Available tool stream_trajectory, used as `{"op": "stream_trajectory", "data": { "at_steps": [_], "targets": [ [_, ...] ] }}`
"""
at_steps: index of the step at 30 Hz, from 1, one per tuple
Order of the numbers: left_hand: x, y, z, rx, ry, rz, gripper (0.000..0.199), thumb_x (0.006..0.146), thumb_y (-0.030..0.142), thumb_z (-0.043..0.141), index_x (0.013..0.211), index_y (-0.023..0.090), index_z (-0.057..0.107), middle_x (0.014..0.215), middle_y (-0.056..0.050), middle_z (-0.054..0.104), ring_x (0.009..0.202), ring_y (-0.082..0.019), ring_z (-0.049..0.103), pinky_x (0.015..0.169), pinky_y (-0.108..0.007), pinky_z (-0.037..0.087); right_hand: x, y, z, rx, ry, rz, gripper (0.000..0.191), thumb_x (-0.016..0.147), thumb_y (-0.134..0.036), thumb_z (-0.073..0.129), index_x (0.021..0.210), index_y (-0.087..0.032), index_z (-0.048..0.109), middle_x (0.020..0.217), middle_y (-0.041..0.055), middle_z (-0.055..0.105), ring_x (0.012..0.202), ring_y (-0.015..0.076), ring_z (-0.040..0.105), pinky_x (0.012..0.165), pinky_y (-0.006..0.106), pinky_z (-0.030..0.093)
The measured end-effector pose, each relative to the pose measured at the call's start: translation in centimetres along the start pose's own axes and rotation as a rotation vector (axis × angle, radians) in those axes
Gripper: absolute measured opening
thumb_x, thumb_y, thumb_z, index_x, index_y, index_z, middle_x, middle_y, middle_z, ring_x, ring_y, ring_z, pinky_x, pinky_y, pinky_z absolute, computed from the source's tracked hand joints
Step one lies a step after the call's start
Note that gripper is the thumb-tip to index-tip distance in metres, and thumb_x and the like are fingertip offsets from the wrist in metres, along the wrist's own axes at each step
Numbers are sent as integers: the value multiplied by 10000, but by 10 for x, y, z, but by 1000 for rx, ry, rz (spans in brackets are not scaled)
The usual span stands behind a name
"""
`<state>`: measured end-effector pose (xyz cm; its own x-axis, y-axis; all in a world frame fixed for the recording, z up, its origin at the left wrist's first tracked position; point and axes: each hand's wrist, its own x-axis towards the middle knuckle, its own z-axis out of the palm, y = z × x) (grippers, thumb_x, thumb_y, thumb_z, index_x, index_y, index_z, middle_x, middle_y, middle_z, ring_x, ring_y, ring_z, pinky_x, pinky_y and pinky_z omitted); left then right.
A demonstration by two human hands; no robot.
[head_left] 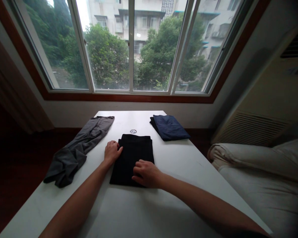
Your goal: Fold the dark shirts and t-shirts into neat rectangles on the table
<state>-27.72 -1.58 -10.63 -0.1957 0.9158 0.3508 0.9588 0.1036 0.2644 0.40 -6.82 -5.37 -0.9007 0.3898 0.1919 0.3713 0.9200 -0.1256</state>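
A black garment (132,160), folded into a flat rectangle, lies in the middle of the white table; its kind is hard to tell when folded. My left hand (112,151) rests at its upper left edge, thumb apart from the bent fingers and touching the cloth. Across the lower right part of the garment lies my right hand (146,173), its fingers loosely bent and a little apart on the cloth. Neither hand visibly grips the fabric.
Rumpled grey trousers (80,147) stretch along the table's left side. At the far right corner, a folded dark blue garment (171,127) lies partly over a black one. A small round disc (133,131) is on the white table (183,178). Right of it stands a light-covered seat (258,185).
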Motion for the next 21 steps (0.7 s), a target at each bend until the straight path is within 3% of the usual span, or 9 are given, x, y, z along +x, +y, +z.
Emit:
{"op": "stream_trajectory", "data": {
  "at_steps": [5,9,12,18,21],
  "targets": [
    [1,6,-1,-94,-20,-63,232,970,372,539,869,207,667,1067,-101,663,1079,-266,592,975,-367,455,-42,-14,6,0,-48,23,390,906,-563,704,1060,-205,688,1058,91,645,969,241,569,832,352,481],
    [1,7,-2,-199,-17,-219,241,1004,348,445,899,220,620,967,-59,692,913,-214,645,811,-308,457,-60,-14,10,30,18,67,517,885,-546,734,1289,-237,641,1308,130,600,1172,296,548,975,431,483],
    [-2,7,-3,-200,-32,-247,194,990,357,482,958,225,621,973,-60,720,901,-223,668,769,-305,444,-67,-12,14,43,59,89,564,914,-514,703,1398,-252,578,1446,141,539,1301,317,504,1061,474,460],
    [0,8,-3,-203,-135,-235,385,1003,431,520,1347,264,558,1039,-53,759,958,-247,711,791,-314,464,-66,-8,25,-32,50,143,345,853,-136,621,1190,-202,657,1423,130,573,1288,293,534,1045,442,478],
    [5,9,0,-117,-166,-171,403,1007,389,516,1396,297,564,1152,-62,750,1042,-250,694,869,-333,474,-65,-6,29,-53,65,181,347,808,-54,578,1117,-189,657,1394,120,595,1272,282,546,1039,427,484]
  ]
}}
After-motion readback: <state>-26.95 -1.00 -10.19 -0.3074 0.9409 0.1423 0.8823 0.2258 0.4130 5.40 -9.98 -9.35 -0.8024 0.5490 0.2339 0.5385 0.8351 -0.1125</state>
